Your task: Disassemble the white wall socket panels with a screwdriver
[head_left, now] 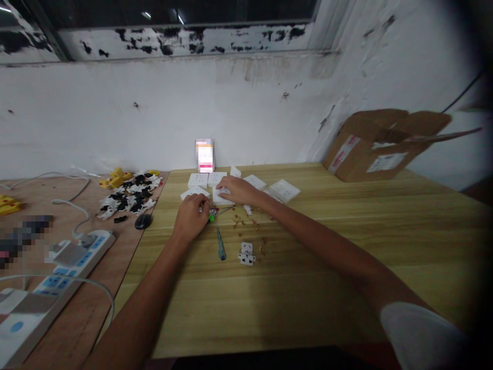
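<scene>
My left hand (191, 218) is on the table with its fingers curled inward beside small parts. What it may hold is hidden. A small green piece (211, 218) shows by its fingertips. Reaching across from the right, my right hand (235, 190) has its bent fingers on a white socket panel (222, 199). More white socket panels (198, 179) lie around both hands. A screwdriver with a teal handle (221, 251) points away from me, below the hands. White socket inserts (247, 254) lie to its right, and small brass pieces (238, 222) are scattered above them.
A lit phone (205, 155) leans against the wall. At the back right stands an open cardboard box (377, 146). On the left-hand table are a power strip (57, 288), a black mouse (143, 221), a pile of black and white parts (133, 195) and yellow pieces (116, 178).
</scene>
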Demonstrator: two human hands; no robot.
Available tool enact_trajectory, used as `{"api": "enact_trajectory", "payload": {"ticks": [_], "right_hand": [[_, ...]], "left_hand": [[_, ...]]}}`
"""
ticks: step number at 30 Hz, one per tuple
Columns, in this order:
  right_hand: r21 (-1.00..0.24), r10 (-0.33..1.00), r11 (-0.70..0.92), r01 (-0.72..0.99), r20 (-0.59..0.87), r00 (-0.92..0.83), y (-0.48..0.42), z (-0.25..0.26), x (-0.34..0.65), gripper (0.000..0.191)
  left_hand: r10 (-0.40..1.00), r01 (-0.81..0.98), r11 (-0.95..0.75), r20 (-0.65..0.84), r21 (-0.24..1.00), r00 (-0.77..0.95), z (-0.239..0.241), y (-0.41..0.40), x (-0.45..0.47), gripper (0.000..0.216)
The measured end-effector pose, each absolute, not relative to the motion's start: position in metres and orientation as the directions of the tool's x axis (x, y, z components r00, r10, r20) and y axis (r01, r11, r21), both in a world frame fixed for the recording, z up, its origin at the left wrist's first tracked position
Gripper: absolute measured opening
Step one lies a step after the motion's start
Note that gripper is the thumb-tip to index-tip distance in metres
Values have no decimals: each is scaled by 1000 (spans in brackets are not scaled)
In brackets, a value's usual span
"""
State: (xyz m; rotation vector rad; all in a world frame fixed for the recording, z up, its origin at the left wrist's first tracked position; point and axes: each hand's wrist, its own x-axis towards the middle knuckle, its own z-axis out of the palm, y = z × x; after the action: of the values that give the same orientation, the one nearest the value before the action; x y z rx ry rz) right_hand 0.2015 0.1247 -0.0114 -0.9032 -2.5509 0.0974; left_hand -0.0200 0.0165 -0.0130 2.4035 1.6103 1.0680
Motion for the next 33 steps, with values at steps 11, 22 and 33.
{"api": "enact_trajectory", "payload": {"ticks": [11, 22, 33], "right_hand": [[-257, 624, 780, 570, 381, -682, 128, -18, 198, 18], [-288, 604, 797, 531, 404, -687, 133, -21, 203, 16], [-449, 731, 680, 579, 367, -575, 138, -26, 201, 23]], "left_hand": [[827, 790, -459, 520, 407, 212, -10, 16, -20, 18], [838, 800, -443, 503, 404, 211, -9, 15, -19, 19], [843, 798, -441, 494, 411, 213, -8, 14, -19, 20]]}}
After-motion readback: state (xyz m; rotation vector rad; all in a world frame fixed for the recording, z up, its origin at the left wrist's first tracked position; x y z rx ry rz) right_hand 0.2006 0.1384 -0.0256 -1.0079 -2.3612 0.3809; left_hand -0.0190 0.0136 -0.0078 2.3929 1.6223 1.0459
